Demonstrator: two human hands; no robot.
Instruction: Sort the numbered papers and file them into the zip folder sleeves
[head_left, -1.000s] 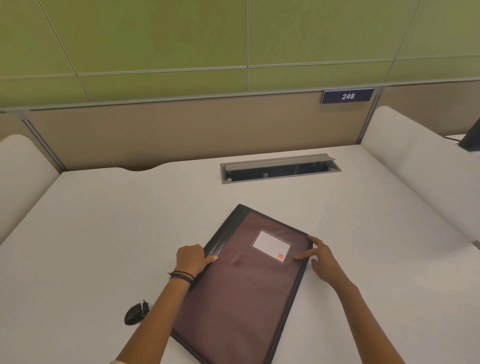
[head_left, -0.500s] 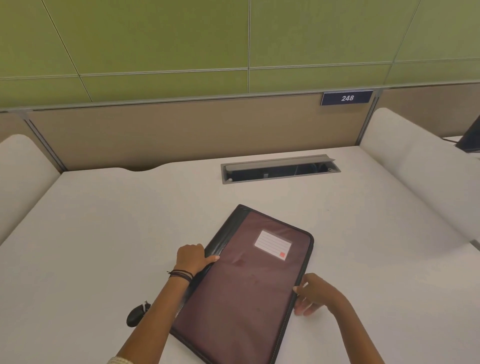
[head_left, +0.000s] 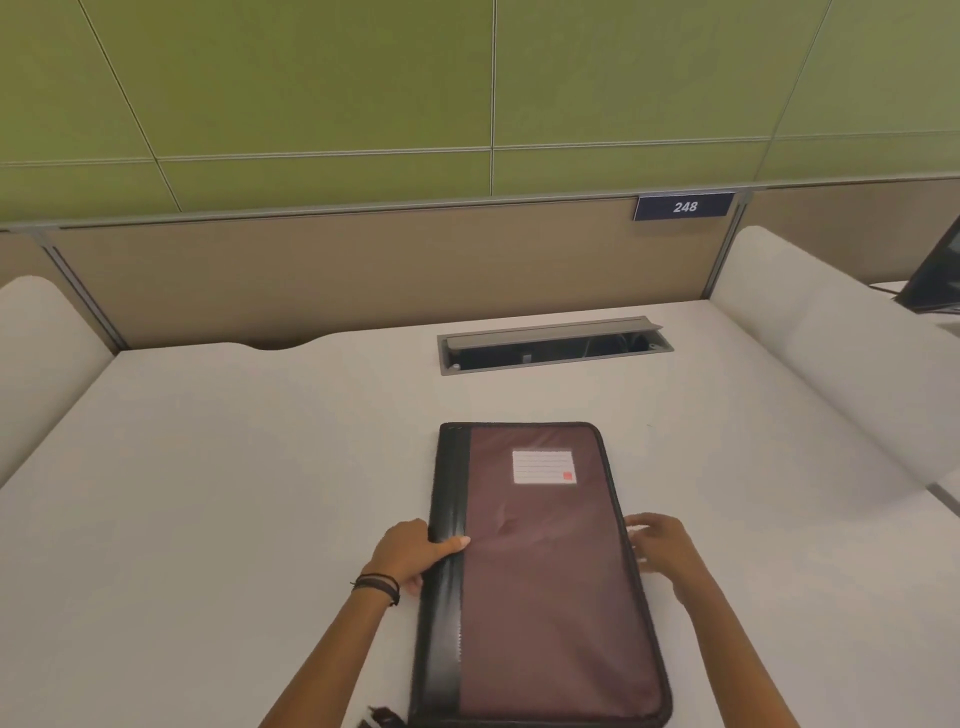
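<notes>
On the far left we see a white side wall (head_left: 41, 364) standing at the edge of a big white desk (head_left: 208, 493). At the bottom edge of the picture, just left of the folder, a small black thing (head_left: 382, 718) lies on the desk, and we cannot tell what it is. Next comes the left hand (head_left: 410, 553), with thin dark bands (head_left: 376, 587) around its wrist. It holds the folder (head_left: 545, 597) by the left side, with the thumb on top of the black strip (head_left: 449, 597) and the other fingers curled around the edge. The folder lies flat and closed on the desk, in the middle and close to us, with its long sides pointing away from us. It is dark red-brown, and it has a white label (head_left: 543, 466) with a small red square near its far end. Behind the folder, a gray cable box (head_left: 553, 349) is set into the desk with its lid tipped up. The right hand (head_left: 662, 545) is at the right edge of the folder, about halfway along it. Its fingers are bent a little and look blurry, so we cannot tell if they hold the edge or only touch it. Up on the brown back wall is a blue sign (head_left: 684, 207) that says 248. On the right stands another white side wall (head_left: 831, 364), and past it we see the corner of a dark screen (head_left: 935, 275).
</notes>
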